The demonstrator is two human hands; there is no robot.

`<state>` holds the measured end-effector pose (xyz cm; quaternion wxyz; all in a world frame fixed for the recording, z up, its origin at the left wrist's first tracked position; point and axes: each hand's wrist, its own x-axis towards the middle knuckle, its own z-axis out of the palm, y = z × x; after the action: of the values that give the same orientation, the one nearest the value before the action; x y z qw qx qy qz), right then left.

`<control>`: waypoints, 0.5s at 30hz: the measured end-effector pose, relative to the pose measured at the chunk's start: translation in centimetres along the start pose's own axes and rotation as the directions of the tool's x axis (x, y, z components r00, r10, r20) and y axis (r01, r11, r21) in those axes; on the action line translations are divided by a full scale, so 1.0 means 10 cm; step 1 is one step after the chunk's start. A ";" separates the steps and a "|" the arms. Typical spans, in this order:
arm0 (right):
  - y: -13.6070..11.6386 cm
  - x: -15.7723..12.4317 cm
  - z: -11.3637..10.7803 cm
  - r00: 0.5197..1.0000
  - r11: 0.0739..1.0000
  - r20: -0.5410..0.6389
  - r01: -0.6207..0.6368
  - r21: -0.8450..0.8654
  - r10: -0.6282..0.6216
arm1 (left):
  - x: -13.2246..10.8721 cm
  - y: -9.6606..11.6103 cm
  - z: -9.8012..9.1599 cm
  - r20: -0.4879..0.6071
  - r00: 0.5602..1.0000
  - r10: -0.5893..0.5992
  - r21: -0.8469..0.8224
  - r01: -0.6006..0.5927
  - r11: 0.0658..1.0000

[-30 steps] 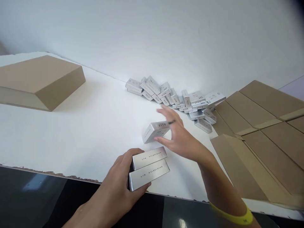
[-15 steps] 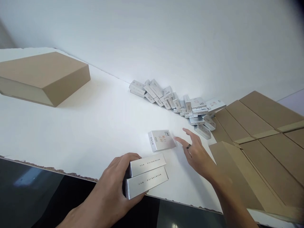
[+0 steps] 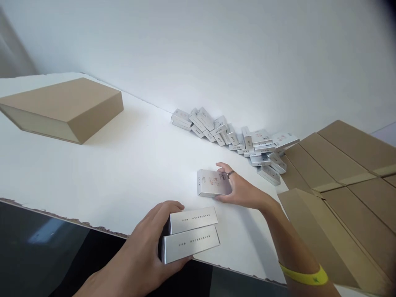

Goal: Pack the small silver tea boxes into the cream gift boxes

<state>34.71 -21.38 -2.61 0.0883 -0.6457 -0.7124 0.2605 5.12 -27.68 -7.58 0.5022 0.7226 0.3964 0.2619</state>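
Two small silver boxes stand on edge side by side in my left hand, near the front edge of the white table. The thumb and fingers clasp them from the left end. A third silver box lies flat on the table just beyond them, its printed face up. My right hand, with a ring on one finger and a yellow wristband, closes around this box's right end, fingers at the far side and thumb at the near side.
A jumbled row of several silver boxes lies along the wall at the back. Large brown cartons stand packed together at the right. Another brown carton sits at the far left.
My right hand has moved left from beside the flat silver box and closed on its right end. My left hand still holds the two boxes in nearly the same place.
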 end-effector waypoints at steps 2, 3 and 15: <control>-0.06 -0.04 0.09 0.984 0.990 -0.120 0.124 -0.075 -0.132 | 0.01 -0.02 0.00 -0.044 0.999 0.032 0.005 -0.032 0.999; -0.09 -0.08 0.16 0.951 0.962 -0.176 0.233 -0.141 -0.256 | 0.01 -0.03 -0.01 -0.069 0.997 0.027 -0.002 -0.027 1.000; -0.06 -0.60 0.44 0.991 0.951 -0.056 0.130 0.281 -0.120 | 0.03 -0.14 -0.05 -0.073 0.997 0.029 -0.053 -0.032 0.998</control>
<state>33.03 -28.28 -4.84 0.2099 -0.5847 -0.7052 0.3416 4.41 -26.93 -8.67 0.5028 0.7049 0.3960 0.3060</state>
